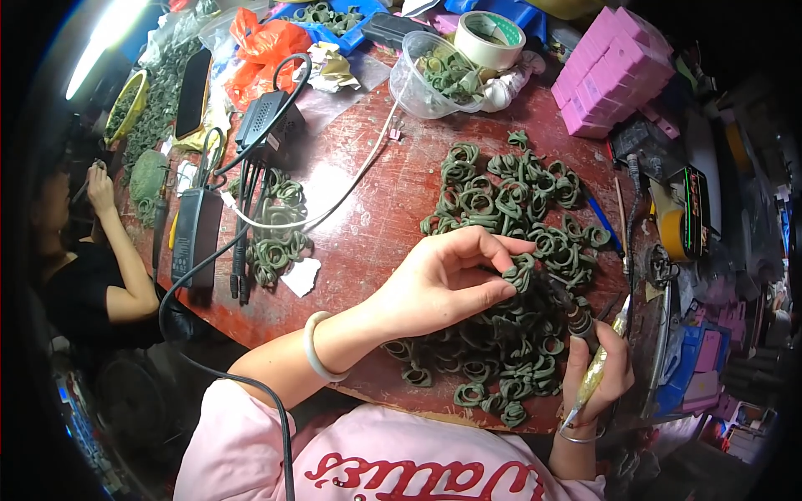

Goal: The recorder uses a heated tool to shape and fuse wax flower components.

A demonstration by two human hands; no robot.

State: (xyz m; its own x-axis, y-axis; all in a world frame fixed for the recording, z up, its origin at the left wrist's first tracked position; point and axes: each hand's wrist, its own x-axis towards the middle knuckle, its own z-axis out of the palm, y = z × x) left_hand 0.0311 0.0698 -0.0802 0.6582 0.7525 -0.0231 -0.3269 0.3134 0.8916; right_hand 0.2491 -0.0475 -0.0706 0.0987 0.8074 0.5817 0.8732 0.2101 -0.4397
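Observation:
My left hand (434,280) is raised over the middle of a pile, pinching a dark green, wax-like ring (521,272) between thumb and forefinger. My right hand (611,371) is closed around a dark pen-shaped tool (576,317), whose front end points up and left toward that ring. Whether its tip touches the ring I cannot tell. A slim tool with a mottled yellow handle (593,380) and pointed ends also sits in my right hand, slanting across it. Beneath both hands lies a heap of similar green rings (510,367), spreading farther back on the red table (359,250).
Black power adapters (196,234) and looping cables stand at left beside more rings (280,242). Behind are a clear tub (418,96), a tape roll (490,40) and an orange bag (266,54). Pink blocks (610,71) stand back right. Another person (109,275) works far left.

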